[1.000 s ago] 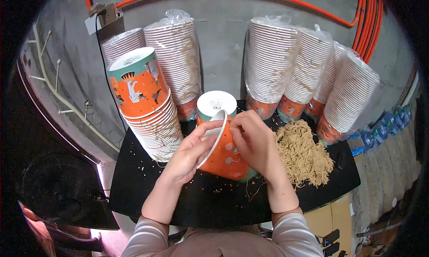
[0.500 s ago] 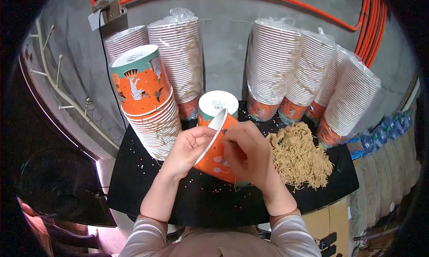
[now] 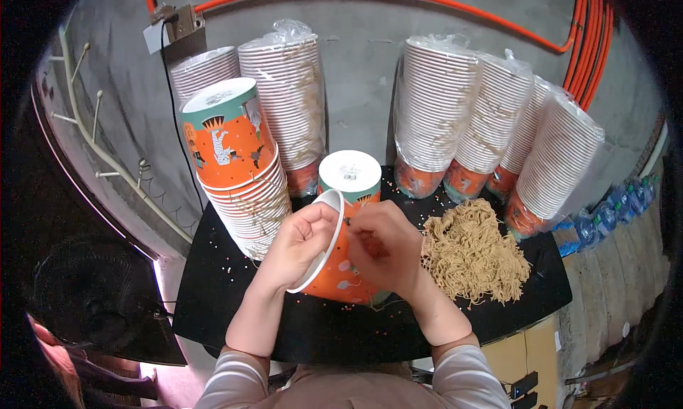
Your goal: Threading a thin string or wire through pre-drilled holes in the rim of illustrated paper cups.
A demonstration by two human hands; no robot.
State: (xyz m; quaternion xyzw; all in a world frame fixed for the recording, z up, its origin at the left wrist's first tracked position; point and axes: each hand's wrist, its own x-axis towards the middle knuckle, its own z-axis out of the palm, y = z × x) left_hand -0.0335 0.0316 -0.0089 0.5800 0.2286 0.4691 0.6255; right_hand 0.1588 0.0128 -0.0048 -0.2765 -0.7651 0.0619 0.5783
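Note:
An orange paper bucket (image 3: 334, 284) with a white rim and small printed figures lies tilted between my hands, its mouth toward the left. My left hand (image 3: 304, 239) is at that mouth, fingers curled in and thumb bent; what they grip, if anything, is hidden. Against the bucket's outer wall near the rim, my right hand (image 3: 388, 245) is closed in a pinch, and its fingertips are too blurred to show what they hold. Just beyond stands an upturned bucket (image 3: 350, 172) with a white base and green band. Tan cord (image 3: 477, 252) lies in a tangled heap beside my right hand.
At the left stands a tall stack of nested buckets (image 3: 245, 213), topped by an upturned bucket (image 3: 226, 142). Plastic-wrapped bucket stacks (image 3: 435, 103) line the back of the black table (image 3: 263, 323) on both sides. Small bits are scattered on it. A fan (image 3: 78, 288) is at lower left.
The bucket has turned, its mouth now facing more to the left. My left hand has shifted from pinching the rim to curling in the mouth. My right hand has moved slightly left and down.

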